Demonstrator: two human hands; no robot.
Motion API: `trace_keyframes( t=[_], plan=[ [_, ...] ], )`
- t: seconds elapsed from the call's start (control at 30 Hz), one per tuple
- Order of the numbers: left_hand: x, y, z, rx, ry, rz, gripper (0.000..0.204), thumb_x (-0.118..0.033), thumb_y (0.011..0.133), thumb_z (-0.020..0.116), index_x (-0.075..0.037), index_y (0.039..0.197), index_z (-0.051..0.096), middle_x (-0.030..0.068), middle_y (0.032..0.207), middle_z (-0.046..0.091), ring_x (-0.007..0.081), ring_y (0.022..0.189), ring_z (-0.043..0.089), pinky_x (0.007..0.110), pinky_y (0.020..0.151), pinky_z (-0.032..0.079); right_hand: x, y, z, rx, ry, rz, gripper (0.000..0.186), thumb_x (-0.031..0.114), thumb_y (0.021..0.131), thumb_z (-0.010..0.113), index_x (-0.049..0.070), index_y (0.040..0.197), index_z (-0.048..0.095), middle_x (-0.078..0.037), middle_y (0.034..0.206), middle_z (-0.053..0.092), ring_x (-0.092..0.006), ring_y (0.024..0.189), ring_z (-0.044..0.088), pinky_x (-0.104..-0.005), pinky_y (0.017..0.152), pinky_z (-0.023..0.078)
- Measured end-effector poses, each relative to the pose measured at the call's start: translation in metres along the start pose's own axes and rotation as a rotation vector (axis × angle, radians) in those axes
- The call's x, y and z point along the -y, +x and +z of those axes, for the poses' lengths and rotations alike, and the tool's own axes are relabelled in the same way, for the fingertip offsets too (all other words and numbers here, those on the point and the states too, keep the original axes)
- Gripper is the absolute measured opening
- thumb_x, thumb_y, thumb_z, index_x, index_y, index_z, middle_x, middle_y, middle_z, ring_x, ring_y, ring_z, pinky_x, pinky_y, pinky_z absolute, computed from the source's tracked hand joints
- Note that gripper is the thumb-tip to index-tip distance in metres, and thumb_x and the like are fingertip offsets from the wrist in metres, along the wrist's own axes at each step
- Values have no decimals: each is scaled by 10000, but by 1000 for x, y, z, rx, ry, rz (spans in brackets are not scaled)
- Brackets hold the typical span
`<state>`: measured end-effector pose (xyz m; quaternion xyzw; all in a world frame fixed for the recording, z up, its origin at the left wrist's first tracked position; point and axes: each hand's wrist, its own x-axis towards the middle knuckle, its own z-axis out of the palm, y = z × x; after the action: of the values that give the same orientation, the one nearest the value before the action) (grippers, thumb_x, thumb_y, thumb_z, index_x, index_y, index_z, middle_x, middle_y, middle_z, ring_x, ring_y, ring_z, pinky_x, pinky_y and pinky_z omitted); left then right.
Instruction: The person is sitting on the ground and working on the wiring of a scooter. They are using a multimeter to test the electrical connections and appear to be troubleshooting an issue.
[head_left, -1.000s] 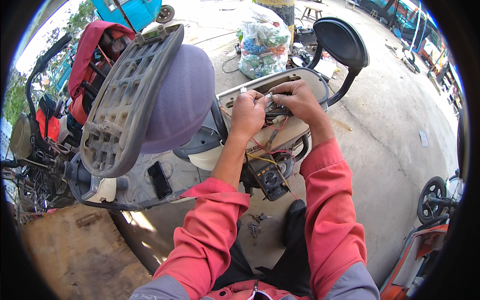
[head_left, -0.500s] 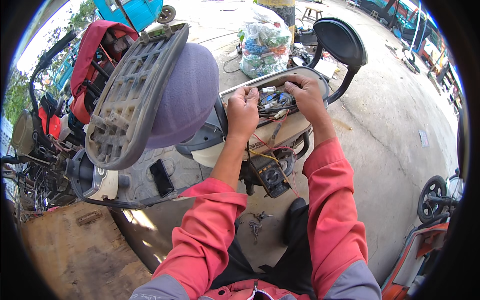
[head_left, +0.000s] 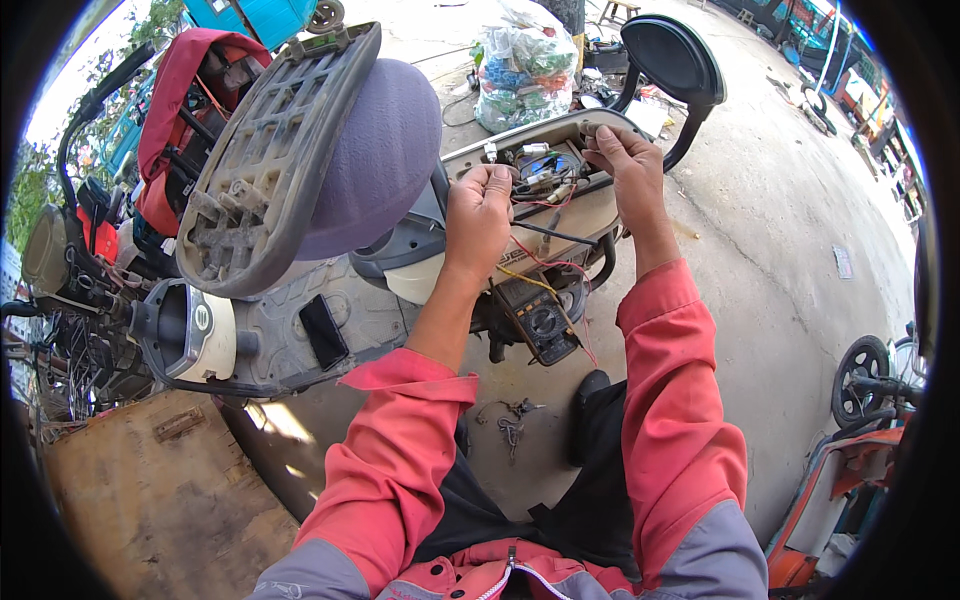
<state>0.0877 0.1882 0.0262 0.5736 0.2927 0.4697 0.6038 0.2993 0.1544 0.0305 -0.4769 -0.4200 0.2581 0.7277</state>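
Note:
Both my hands are over the opened compartment of a beige electric scooter point(head_left: 430, 278). My left hand point(head_left: 478, 222) is closed in a pinch at the near left rim, with a small white wire connector point(head_left: 490, 152) sticking up at its fingertips. My right hand point(head_left: 632, 178) pinches at the far right rim; what it holds is too small to make out. Between them lie dark wires and more white connectors point(head_left: 536, 149) around a blue part point(head_left: 541, 165). Below, a black multimeter point(head_left: 541, 318) rests tilted against the scooter's side, with red and yellow leads near it.
The scooter's seat point(head_left: 370, 160), purple-covered, is tipped up at left. A black padded backrest point(head_left: 672, 60) rises at right. A phone point(head_left: 323, 332) lies on the footboard. Behind stands a clear bag of scraps point(head_left: 525, 75). Metal pieces point(head_left: 512, 425) lie on the ground, and a wooden board point(head_left: 160, 490) is lower left.
My hands have moved apart: the right has risen toward the far rim, the left has shifted slightly left. A white connector now shows at my left fingertips. The whole view has shifted slightly.

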Motion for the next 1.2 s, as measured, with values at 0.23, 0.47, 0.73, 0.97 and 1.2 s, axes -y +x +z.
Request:
trace_keyframes(
  t=[0.23, 0.47, 0.73, 0.97, 1.2],
  plan=[
    [-17, -39, -14, 46, -84, -71, 254, -249, 1057, 510, -13, 1032, 603, -72, 622, 353, 35, 521, 302, 223, 407, 224, 49, -59, -8, -80, -60, -18, 376, 276, 1014, 599, -19, 802, 697, -35, 680, 627, -72, 575, 552, -231, 531, 448],
    [-45, -87, -25, 82, -217, -97, 318, -304, 1063, 495, 0, 1059, 588, -72, 633, 321, 43, 544, 317, 211, 417, 227, 54, -150, 13, 229, -295, 168, 286, 178, 970, 632, -37, 792, 691, -10, 608, 589, -66, 510, 520, -240, 474, 396],
    [-49, -137, -37, 64, -302, -29, 351, -338, 1079, 461, -10, 1076, 588, -66, 639, 374, 27, 554, 331, 187, 439, 275, 64, -202, 63, 798, -324, 118, 328, 117, 829, 746, -23, 1114, 663, -89, 864, 676, -146, 783, 628, -305, 698, 496],
    [-42, -166, -45, 9, -287, -97, 320, -307, 1084, 449, -21, 1090, 591, -56, 660, 404, 25, 564, 327, 191, 481, 312, 51, -220, 87, 945, -287, 462, 204, 186, 968, 622, 15, 882, 696, -26, 675, 648, -94, 598, 604, -268, 518, 481],
    [-66, -192, -111, 66, 420, 258, 342, -215, 1008, 623, 7, 1265, 580, 51, 1068, 575, 97, 919, 570, 269, 804, 487, 39, -230, 96, 1145, -211, 579, 254, 154, 989, 630, -57, 865, 697, -59, 730, 689, -121, 618, 658, -274, 569, 545]
  ],
)
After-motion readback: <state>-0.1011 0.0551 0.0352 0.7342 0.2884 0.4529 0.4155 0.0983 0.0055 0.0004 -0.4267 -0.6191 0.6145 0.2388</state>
